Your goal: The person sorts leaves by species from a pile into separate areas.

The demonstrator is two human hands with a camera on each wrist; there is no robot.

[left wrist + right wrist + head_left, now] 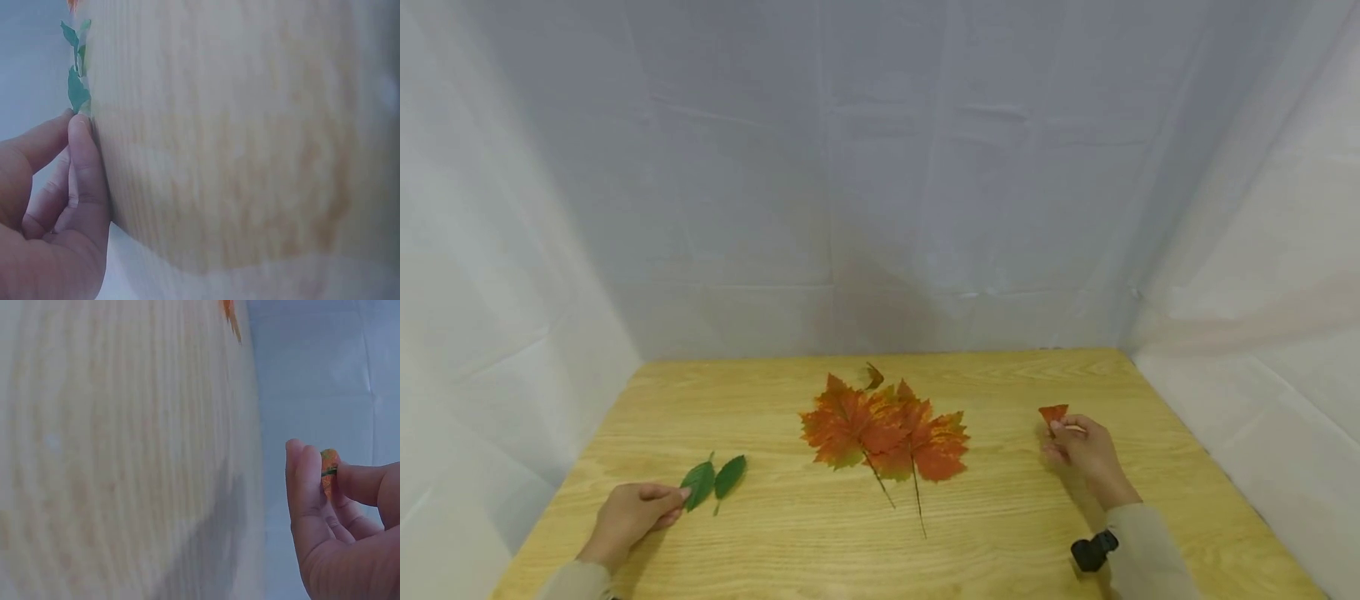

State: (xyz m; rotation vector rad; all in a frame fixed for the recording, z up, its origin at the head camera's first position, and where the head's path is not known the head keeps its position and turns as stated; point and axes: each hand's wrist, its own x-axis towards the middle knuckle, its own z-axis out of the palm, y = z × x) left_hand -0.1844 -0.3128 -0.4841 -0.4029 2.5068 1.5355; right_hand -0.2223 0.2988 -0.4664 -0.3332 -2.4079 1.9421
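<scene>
At the table's left, my left hand (632, 518) pinches the lower end of a green leaf (698, 485) between thumb and forefinger. A second green leaf (730, 477) lies just right of it. The left wrist view shows the pinched leaf (77, 90) at the fingertips. Over on the right side, my right hand (1090, 454) holds a small orange-red leaf (1054, 412) above the table. In the right wrist view its green stem side and orange surface (329, 456) show between thumb and fingers; the rest is hidden by the fingers.
Two large orange-red maple leaves (842, 421) with dark stems overlap at the table's middle. Behind them stands a small brownish leaf (874, 377). The wooden table (1000, 533) is enclosed by pale cloth (880, 183) at the back and both sides.
</scene>
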